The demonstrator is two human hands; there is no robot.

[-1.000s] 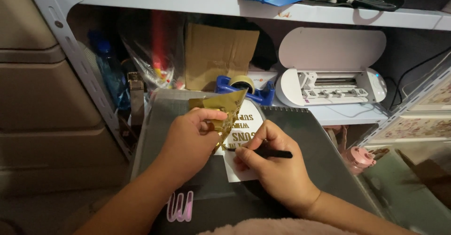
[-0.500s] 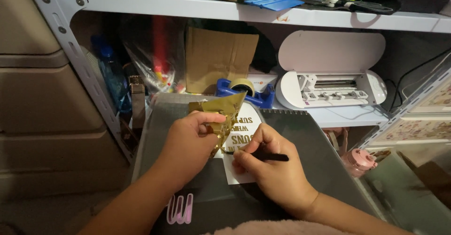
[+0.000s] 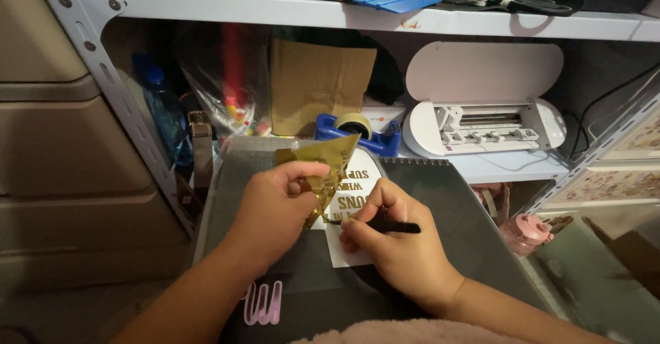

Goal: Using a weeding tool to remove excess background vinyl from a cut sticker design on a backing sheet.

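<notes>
While the left hand (image 3: 275,210) pinched a peeled flap of gold vinyl film (image 3: 328,167) between thumb and fingers, lifting it clear of the white backing sheet (image 3: 357,206), the right hand (image 3: 395,248) was closed in a pen grip round a thin black weeding tool (image 3: 392,227), its tip pressed at the edge of the gold lettering (image 3: 350,200). The sheet lay on a dark cutting mat (image 3: 447,206) held on the person's lap, just below a shelf carrying a white cutting machine (image 3: 481,117) and a blue tape dispenser (image 3: 357,134).

Risks, as judged: the raised film was curled and close to the letters left on the sheet; if allowed to drop, its adhesive side could stick to them and pull them off. Lifting too steeply or too fast could tear the film or drag small letter parts with it. The tool tip, if it slipped, could score a letter or the backing. The mat rested on no firm surface, so a shift of the lap could disturb both hands. Lighting was dim, which made fine edges hard to judge.
</notes>
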